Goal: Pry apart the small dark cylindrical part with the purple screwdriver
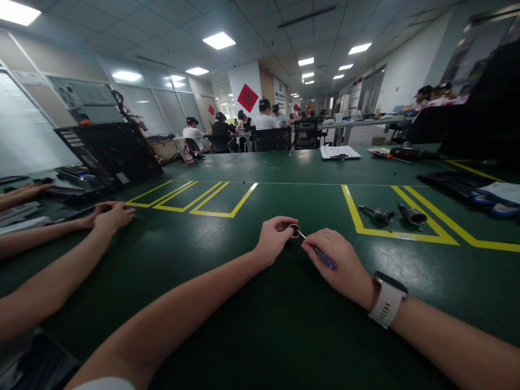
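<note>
My left hand (277, 238) pinches a small round hollow metal part (295, 231), its open rim turned towards me. In my right hand (333, 257) is a screwdriver with a purple handle (325, 258). The thin shaft (301, 234) points left, and its tip is at the opening of the metal part; how deep it reaches I cannot tell. Both hands are just above the green tabletop. To the right, two metal hole saws (381, 215) (413, 214) lie inside a yellow taped outline, their shanks pointing away to the left.
Yellow tape outlines (211, 214) mark the green table (227, 260). A co-worker's hands (111, 215) rest at the left. Papers (340, 152) lie at the back; a drill (408, 152) and a red screwdriver (381, 155) are back right. A black panel (117, 154) stands left.
</note>
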### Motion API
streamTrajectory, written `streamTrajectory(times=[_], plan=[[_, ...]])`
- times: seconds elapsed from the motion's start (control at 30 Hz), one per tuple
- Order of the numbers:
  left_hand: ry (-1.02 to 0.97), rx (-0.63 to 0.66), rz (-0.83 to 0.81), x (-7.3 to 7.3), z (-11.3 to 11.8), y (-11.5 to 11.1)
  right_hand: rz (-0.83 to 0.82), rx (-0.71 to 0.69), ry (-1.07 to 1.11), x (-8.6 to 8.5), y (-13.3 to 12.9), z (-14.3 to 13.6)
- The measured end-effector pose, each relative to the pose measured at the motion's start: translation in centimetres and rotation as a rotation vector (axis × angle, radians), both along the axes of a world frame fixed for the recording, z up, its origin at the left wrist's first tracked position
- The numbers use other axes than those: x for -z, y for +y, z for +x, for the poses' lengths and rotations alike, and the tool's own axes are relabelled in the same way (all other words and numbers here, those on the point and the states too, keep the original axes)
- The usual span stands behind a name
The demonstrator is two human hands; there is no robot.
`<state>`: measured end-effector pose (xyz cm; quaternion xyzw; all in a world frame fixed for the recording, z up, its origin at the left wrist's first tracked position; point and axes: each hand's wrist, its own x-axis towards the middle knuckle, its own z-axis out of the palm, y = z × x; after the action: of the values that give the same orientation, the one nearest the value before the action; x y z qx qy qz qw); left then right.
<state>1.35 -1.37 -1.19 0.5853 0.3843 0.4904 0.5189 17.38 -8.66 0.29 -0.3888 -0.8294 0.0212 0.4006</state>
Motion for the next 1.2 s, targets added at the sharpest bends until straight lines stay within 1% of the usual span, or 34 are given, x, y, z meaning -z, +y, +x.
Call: streamTrajectory(times=[0.17, 0.43, 0.63, 0.87, 1.03, 1.2], plan=[[0.004, 0.006, 0.003, -0.02, 0.09, -0.06, -0.009, -0.003, -0.012, 0.05, 0.07, 0.02], [-0.016, -0.016, -0.01, -0.24, 0.31, -0.37, 0.033, -0.018, -0.02, 0.01, 0.05, -0.06], [-0.015, -0.019, -0.022, -0.19, 0.24, -0.3, 0.018, -0.016, -0.044, -0.07, -0.1, -0.06], [-0.045, -0.012, -0.021, 0.01, 0.21, -0.07, 0.043, -0.001, -0.127, -0.05, -0.27, -0.16], [-0.029, -0.014, -0.013, 0.27, 0.15, 0.17, 0.039, 0.016, -0.135, 0.13, -0.18, -0.13], [-0.026, -0.02, -0.01, 0.17, 0.2, 0.03, 0.039, 0.01, -0.124, -0.09, -0.36, -0.2]])
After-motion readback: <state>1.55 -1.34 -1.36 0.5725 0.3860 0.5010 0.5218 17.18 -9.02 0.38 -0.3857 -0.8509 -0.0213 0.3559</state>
